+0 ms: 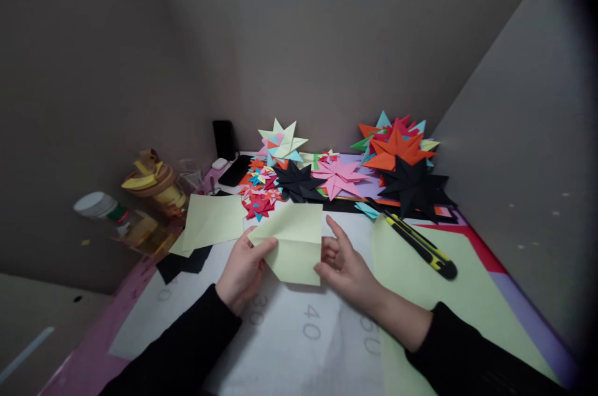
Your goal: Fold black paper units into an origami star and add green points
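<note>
My left hand [243, 268] and my right hand [343, 262] hold a pale green paper square [294, 240] between them, just above the white cutting mat [289, 334]. The paper carries a horizontal crease across its middle. My left fingers pinch its left edge, and my right thumb and fingers grip its right edge. Both sleeves are black.
Folded paper stars lie at the back: black [296, 181], pink [339, 178], orange [397, 150], pale green [283, 141], plus small ones [259, 193]. A yellow-black utility knife [420, 245] rests on a large green sheet [448, 296]. Another green sheet [210, 221], a phone [235, 170], and bottles [135, 221] sit left.
</note>
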A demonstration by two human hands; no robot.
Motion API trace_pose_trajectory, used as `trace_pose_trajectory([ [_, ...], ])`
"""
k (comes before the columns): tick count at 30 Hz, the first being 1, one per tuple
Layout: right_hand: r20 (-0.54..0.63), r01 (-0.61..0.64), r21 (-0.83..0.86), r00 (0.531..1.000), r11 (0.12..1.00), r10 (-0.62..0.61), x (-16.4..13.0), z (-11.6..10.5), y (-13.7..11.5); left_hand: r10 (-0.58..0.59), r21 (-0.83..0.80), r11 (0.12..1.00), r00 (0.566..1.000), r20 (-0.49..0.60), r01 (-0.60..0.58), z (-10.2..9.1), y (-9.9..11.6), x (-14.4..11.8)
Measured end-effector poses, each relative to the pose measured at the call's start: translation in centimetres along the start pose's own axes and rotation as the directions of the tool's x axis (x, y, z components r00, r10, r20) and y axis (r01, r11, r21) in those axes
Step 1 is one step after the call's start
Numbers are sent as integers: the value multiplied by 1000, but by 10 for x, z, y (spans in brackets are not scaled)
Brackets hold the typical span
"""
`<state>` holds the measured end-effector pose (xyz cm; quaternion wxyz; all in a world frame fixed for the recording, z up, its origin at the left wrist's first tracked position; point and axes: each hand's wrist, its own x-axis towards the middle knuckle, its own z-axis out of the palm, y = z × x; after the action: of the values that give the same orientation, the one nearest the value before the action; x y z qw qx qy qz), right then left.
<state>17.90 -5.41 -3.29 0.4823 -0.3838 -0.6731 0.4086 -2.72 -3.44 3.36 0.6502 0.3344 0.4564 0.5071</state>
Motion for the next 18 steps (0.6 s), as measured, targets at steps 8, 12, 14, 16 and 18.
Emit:
trace_pose_trajectory([
  [8,4,68,-198,998,978,-69,5,-9,3,-112,157,982,993,31,106,-16,0,23],
  [12,45,208,-468,976,859,-212,8,-10,1,-241,192,957,963,117,216,-23,6,40],
  [14,44,229,-597,966,769,-255,9,-9,-1,-261,196,953,955,140,231,-26,4,46],
  [16,51,238,-672,959,701,-277,9,-10,-3,-275,187,951,949,156,245,-27,2,49],
  [18,64,250,-700,955,670,-289,8,-11,-4,-305,171,946,936,173,277,-28,0,50],
])
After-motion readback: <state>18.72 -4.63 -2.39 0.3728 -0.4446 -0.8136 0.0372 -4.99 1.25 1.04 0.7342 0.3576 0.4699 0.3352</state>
